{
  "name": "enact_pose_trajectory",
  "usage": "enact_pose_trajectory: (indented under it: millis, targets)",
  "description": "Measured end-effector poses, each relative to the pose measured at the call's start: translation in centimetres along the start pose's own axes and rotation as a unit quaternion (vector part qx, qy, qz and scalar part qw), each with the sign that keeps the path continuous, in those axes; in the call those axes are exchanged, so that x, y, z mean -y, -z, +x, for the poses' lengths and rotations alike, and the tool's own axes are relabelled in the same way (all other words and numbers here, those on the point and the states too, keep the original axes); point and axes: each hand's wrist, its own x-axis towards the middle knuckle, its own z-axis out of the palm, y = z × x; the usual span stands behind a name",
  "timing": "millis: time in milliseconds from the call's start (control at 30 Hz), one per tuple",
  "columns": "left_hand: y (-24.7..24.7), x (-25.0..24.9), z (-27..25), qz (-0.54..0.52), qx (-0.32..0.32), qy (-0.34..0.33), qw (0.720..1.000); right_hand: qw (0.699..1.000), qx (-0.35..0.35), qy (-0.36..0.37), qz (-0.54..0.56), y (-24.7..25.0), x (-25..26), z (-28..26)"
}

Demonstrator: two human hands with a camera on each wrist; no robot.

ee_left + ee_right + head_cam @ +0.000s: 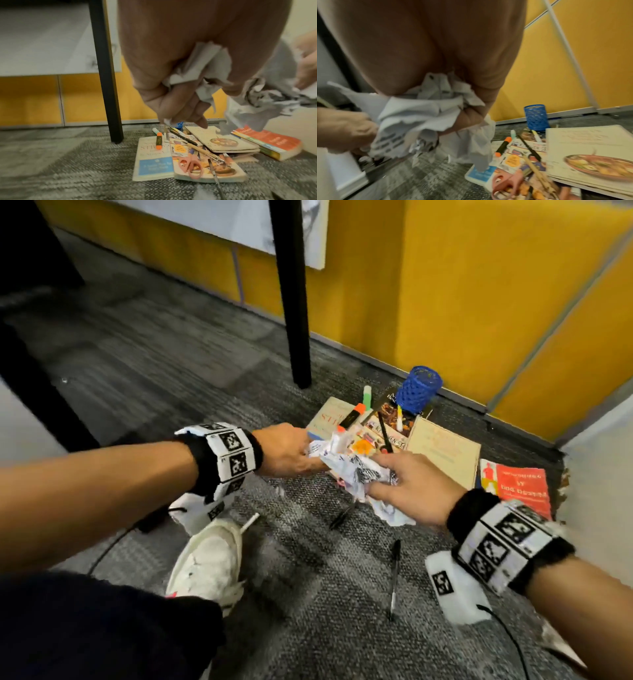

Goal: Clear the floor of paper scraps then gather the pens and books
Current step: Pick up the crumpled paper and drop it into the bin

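Observation:
Both hands hold crumpled paper scraps (pixel 356 470) above the carpet. My left hand (pixel 291 451) grips one wad (pixel 193 70) in its curled fingers. My right hand (pixel 407 484) clutches a larger bunch (pixel 423 112) that hangs below it. Beneath them lie several books (pixel 442 450), among them a red one (pixel 520 484) and a cookbook (pixel 205 167). On the books rest an orange highlighter (pixel 351 416), a black pen (pixel 384 433) and pink scissors (pixel 190 165). Two more black pens (pixel 394 577) lie on the carpet near me.
A blue mesh pen cup (pixel 419 390) stands by the yellow partition wall (pixel 462 302). A black table leg (pixel 291 292) rises left of the books. My white shoe (pixel 209 563) is planted on the grey carpet (pixel 137 371), with a cable beside it.

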Motion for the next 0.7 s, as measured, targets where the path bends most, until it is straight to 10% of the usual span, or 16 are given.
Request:
enact_pose_trajectory:
  millis: [433,700]
  targets:
    - [3.1,9.2,-15.0,0.026,-0.100,0.007,0.995,0.969,0.115,0.215,-0.050,-1.9,19.1,3.1]
    - [-12.3,13.0,-13.0,-0.088,-0.099,0.086,0.987,0.947,0.187,0.107,-0.237,-9.2,16.0,6.2]
